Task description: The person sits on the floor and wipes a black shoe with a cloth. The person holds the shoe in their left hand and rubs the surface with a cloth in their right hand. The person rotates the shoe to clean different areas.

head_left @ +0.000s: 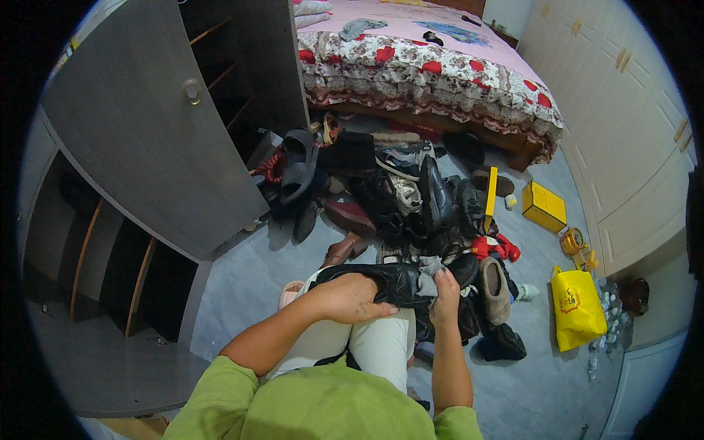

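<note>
Above shoes (435, 196) on grey floor (238, 286) near a bed (411, 73), left hand (346, 299) clasps a probable black boot (400, 284), right hand (445, 293) a cloth (427, 276).

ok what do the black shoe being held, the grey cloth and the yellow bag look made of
Black shoe: probably leather or imitation leather, judging by its creases and soft shine. Grey cloth: soft, matte fabric, bunched in folds; fibre unclear. Yellow bag: perhaps plastic or coated fabric, from its smooth, slightly glossy face.
</note>
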{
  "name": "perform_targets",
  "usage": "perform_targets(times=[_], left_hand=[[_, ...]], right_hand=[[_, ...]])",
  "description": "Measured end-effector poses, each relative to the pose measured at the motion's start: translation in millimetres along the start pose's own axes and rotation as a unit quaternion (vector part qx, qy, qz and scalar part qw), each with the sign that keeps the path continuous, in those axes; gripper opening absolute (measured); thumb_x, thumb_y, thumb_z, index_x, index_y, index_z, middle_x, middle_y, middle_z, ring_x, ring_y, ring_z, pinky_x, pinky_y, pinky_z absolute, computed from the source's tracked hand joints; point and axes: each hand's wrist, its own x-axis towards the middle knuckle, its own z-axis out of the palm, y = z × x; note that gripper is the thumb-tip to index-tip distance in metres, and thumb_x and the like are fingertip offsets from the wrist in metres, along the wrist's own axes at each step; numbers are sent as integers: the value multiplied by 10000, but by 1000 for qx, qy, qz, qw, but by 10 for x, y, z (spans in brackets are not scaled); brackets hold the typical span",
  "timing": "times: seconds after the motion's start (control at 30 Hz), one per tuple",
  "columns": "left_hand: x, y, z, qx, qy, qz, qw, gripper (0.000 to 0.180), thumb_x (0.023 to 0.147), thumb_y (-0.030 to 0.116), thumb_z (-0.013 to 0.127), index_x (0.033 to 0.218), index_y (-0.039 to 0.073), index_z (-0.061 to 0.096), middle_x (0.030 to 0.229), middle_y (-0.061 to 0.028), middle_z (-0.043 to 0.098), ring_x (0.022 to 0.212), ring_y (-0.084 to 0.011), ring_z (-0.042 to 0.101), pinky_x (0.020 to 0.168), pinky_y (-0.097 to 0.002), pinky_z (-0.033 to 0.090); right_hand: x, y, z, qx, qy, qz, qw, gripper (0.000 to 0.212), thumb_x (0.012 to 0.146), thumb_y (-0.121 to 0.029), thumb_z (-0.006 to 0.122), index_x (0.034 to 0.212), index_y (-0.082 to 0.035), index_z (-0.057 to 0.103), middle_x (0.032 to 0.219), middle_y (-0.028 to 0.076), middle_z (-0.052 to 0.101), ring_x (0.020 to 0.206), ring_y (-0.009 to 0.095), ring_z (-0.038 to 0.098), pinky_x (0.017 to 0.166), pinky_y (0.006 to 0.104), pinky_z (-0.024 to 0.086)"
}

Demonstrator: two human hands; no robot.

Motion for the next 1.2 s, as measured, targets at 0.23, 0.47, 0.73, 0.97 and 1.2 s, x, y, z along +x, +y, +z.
perform_targets(times=[0.23,0.47,0.73,0.97,1.2], left_hand=[[-45,13,46,21,8,4,1000,703,865,571,513,816,-123,615,743,-307,600,728,-438,605,684,-453,482],[-161,43,388,30,40,35,998,564,887,477,501,917,-66,649,870,-275,633,814,-417,612,764,-437,497],[-224,61,483,47,38,52,997,553,911,456,474,925,-77,618,895,-282,616,845,-426,593,789,-442,474],[-254,147,396,37,5,18,999,540,914,463,466,937,-54,620,876,-282,612,833,-424,593,778,-457,473],[-225,18,596,37,23,55,998,538,907,470,469,1063,-29,598,916,-278,616,873,-425,586,801,-468,464]], right_hand=[[-137,-213,127,-153,1,-19,988,205,927,-178,520,983,3,597,855,-22,571,761,55,500,693,219,415],[-11,-630,377,-492,-118,-139,851,224,887,-212,552,983,-21,619,822,119,614,765,274,601,697,342,463],[206,-624,854,-586,-241,-118,764,272,877,-320,554,917,-65,638,836,184,622,816,385,595,700,442,466],[411,-601,1235,-510,-401,-31,761,302,905,-332,529,926,-51,639,834,204,629,789,383,602,689,435,461],[440,-377,1642,-433,-565,-23,701,387,921,-316,546,1185,-38,596,1133,185,623,1042,320,592,908,355,437]])
